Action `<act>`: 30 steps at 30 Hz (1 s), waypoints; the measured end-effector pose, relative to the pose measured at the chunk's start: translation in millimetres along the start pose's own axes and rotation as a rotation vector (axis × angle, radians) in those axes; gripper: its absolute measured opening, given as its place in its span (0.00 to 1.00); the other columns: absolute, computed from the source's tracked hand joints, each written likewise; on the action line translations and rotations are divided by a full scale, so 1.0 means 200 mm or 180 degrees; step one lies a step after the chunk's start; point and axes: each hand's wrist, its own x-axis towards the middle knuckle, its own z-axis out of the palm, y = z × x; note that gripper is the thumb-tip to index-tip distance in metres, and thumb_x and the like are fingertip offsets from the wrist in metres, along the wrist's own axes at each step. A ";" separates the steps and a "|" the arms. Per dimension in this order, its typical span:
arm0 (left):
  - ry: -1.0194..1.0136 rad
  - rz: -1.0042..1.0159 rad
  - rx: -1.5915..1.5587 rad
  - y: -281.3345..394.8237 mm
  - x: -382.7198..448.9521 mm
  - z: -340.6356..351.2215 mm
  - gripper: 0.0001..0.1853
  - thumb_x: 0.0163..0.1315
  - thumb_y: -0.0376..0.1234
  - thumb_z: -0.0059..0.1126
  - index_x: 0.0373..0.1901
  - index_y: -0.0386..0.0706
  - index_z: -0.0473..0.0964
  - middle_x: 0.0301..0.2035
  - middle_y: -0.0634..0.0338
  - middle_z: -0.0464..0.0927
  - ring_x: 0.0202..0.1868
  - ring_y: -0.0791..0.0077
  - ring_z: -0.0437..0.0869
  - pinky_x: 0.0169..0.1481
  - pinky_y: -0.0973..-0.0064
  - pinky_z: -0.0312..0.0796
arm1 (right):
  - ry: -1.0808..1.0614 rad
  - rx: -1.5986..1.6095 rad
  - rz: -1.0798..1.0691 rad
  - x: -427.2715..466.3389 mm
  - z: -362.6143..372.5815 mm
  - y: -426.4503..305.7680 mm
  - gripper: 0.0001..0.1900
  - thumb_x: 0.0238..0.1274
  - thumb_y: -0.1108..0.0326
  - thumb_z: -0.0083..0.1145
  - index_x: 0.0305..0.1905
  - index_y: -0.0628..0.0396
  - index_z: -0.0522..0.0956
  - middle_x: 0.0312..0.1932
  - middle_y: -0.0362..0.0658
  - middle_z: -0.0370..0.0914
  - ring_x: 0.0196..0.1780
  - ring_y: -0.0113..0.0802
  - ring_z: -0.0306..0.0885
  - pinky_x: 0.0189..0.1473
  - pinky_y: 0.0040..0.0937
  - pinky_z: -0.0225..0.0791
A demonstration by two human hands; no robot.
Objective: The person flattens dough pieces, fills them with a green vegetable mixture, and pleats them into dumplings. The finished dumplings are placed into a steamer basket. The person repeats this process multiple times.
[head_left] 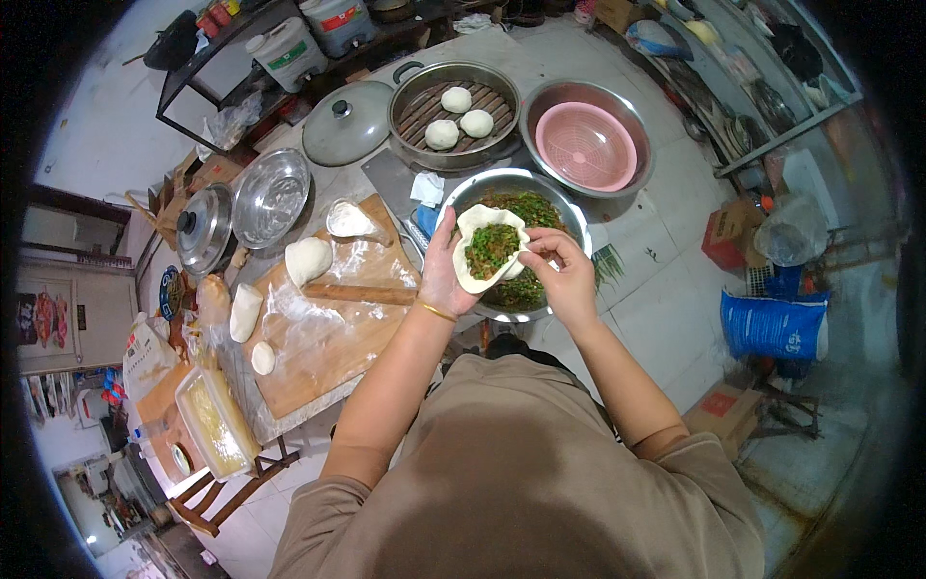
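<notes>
A round dough wrapper (469, 278) with green chopped filling (493, 250) in its middle rests on my left hand (443, 271), above a steel bowl of filling (532, 210). My right hand (561, 271) pinches the wrapper's right edge between thumb and fingers. To the left, a wooden rolling pin (358, 293) lies on the floured wooden board (325, 362), with a small dough piece (263, 357), a dough log (246, 313), a larger dough lump (309, 261) and a container of flour (350, 219). Several filled buns (456, 100) sit in the steamer (454, 159).
Beyond the filling bowl stands a metal basin (644, 166) holding a pink colander (586, 148). A steamer lid (347, 123), an empty steel bowl (271, 199) and a lidded pot (205, 228) stand at the left back. A plastic tub (217, 420) sits near the board's left corner.
</notes>
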 end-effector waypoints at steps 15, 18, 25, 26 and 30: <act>-0.0545 -0.0413 -0.0086 0.23 -0.05 0.15 0.44 0.69 0.64 0.37 0.67 0.32 0.63 0.61 0.42 0.73 0.61 0.49 0.77 0.68 0.50 0.69 | 0.0046 0.0029 0.0114 0.05 0.06 -0.12 0.11 0.58 0.75 0.67 0.45 0.65 0.82 0.45 0.43 0.78 0.45 0.28 0.78 0.44 0.25 0.75; -0.0269 0.0351 -0.0358 0.08 -0.14 0.25 0.45 0.70 0.66 0.27 0.69 0.36 0.61 0.64 0.45 0.69 0.66 0.51 0.71 0.70 0.50 0.65 | 0.0322 0.0473 0.0205 0.02 0.14 -0.25 0.06 0.57 0.77 0.66 0.39 0.66 0.83 0.41 0.43 0.80 0.40 0.28 0.79 0.43 0.25 0.73; 0.0151 0.0471 -0.0274 0.02 -0.15 0.10 0.41 0.72 0.64 0.23 0.68 0.42 0.64 0.63 0.49 0.71 0.65 0.52 0.72 0.67 0.51 0.66 | 0.0197 -0.0089 -0.0403 -0.02 0.17 -0.12 0.05 0.55 0.76 0.67 0.36 0.64 0.83 0.54 0.47 0.76 0.48 0.33 0.78 0.48 0.27 0.72; 0.0200 0.0436 -0.0260 0.02 -0.15 0.10 0.40 0.72 0.64 0.23 0.68 0.42 0.64 0.63 0.49 0.71 0.65 0.52 0.72 0.67 0.51 0.67 | 0.0151 0.0203 -0.0201 -0.01 0.16 -0.11 0.05 0.54 0.77 0.67 0.36 0.64 0.83 0.56 0.48 0.75 0.48 0.34 0.79 0.48 0.28 0.73; 0.0177 0.0341 -0.0289 0.02 -0.15 0.08 0.39 0.73 0.63 0.26 0.66 0.42 0.66 0.61 0.50 0.73 0.63 0.53 0.74 0.65 0.51 0.68 | 0.0038 0.0030 -0.0084 -0.01 0.16 -0.13 0.06 0.53 0.77 0.67 0.36 0.63 0.83 0.51 0.47 0.79 0.50 0.34 0.80 0.51 0.31 0.73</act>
